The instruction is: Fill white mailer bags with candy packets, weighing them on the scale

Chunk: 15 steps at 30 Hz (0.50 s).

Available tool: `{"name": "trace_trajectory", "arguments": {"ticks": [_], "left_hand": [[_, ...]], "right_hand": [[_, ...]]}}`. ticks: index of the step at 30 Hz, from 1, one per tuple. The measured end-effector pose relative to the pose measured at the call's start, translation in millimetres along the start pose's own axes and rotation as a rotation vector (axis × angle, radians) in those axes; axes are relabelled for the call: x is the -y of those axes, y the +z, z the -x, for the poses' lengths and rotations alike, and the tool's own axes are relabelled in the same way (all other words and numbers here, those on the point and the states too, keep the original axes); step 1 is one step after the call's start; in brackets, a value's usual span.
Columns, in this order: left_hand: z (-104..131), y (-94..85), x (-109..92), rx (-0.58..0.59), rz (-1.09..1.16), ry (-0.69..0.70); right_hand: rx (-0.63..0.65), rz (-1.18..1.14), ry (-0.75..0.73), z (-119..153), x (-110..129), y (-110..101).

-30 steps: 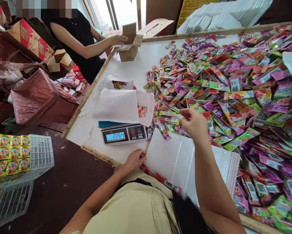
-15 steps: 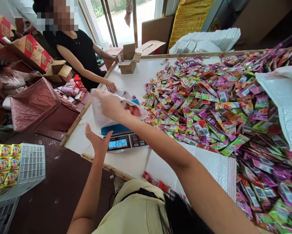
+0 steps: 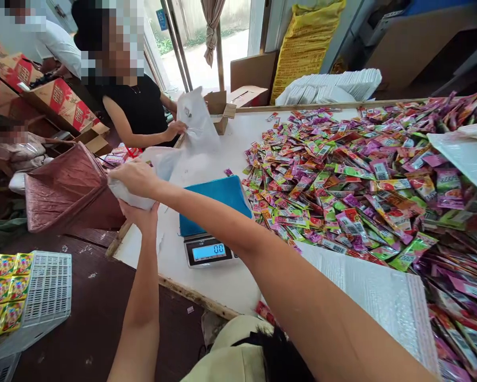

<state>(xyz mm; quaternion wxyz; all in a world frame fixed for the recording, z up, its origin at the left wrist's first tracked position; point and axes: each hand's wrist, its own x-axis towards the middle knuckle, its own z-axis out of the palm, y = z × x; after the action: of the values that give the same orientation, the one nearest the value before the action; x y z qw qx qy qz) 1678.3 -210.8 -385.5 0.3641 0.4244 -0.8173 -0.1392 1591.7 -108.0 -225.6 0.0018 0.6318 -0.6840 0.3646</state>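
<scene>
A white plastic mailer bag (image 3: 131,197) is held up past the table's left edge. My right hand (image 3: 132,176) grips it from above, its fingers wrapped over the far end. From below, my left hand (image 3: 139,211) presses against the bag's underside; the bag and the other hand partly cover its fingers. What is inside the bag is hidden. To the right stands a digital scale with a bare blue pan (image 3: 218,199) and a lit display (image 3: 209,251) reading zero. My right forearm crosses over the pan.
Across the table, a person in black holds another white bag (image 3: 198,122) beside a cardboard box (image 3: 221,114). Small colourful packets (image 3: 321,175) cover the right side, with white bubble mailers (image 3: 361,286) in front. A reddish lined bin (image 3: 63,185) and a white crate (image 3: 51,286) stand left.
Both my hands and the bag have moved left off the scale, and my left hand has come onto the bag. The display went from 226.2 to zero. The other person has lifted a white bag.
</scene>
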Motion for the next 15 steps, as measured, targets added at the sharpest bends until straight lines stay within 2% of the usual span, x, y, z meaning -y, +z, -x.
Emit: {"name": "trace_trajectory", "arguments": {"ticks": [3,5,7,11,15], "left_hand": [[-5.2,27.9,2.5,0.177,-0.130,-0.081],[-1.7,47.4,-0.4,0.333,-0.165,-0.143],[-0.2,65.0,-5.0,0.440,-0.177,-0.165],[-14.6,94.1,-18.2,0.500,-0.202,-0.164],[-33.4,117.2,-36.3,0.536,-0.190,-0.121]], "right_hand": [[0.026,0.163,0.141,3.1,-34.7,21.5],[0.070,0.161,0.266,9.5,-60.0,33.7],[0.089,0.138,0.386,17.3,-84.1,40.7],[0.075,0.109,0.522,30.0,-118.0,34.9],[0.051,0.059,0.588,43.9,-122.7,14.9]]}}
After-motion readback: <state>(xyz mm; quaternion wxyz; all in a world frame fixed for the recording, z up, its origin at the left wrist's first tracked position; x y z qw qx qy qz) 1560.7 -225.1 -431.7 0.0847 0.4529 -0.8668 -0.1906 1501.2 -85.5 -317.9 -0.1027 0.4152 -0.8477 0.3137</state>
